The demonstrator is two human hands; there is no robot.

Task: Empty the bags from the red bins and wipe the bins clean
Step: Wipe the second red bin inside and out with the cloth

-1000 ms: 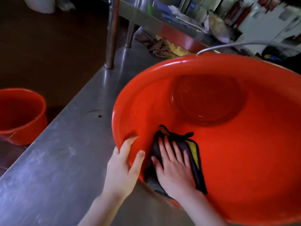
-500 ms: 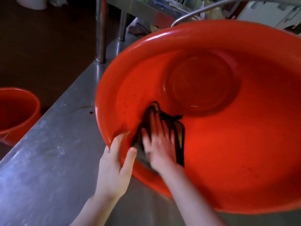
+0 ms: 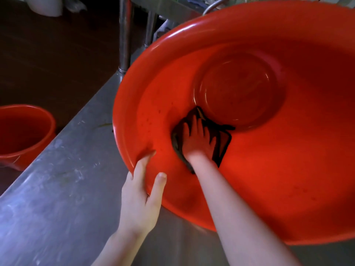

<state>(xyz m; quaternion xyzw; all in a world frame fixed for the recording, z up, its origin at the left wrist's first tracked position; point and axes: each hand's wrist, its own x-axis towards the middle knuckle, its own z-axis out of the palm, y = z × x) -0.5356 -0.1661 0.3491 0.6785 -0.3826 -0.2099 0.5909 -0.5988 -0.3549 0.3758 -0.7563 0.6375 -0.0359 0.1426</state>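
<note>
Gripping the near-left rim of the big red bin (image 3: 288,169), the left hand (image 3: 142,194) has its thumb and forefinger laid over the edge onto the inner wall. The other fingers are hidden behind the rim. The bin stands tilted on the steel counter (image 3: 57,198), its mouth turned toward the person, so the round flat bottom shows high in the middle of it. The lower rim touches the counter, and small dark specks and drops dot the inner wall on the left.

Inside the bin, the right hand (image 3: 197,139) lies flat with its fingers straight and spread, pressing a dark cloth (image 3: 222,146) against the sloping wall. The cloth sits just below and left of the round bottom, and one corner of it touches that bottom's edge. The forearm reaches in over the near rim.

A second, smaller red bin (image 3: 23,135) stands on the dark floor (image 3: 57,54) to the left, below the counter's edge and well apart from the big one. At the far end of the counter a metal post (image 3: 124,35) rises upright just behind the big bin's rim.
</note>
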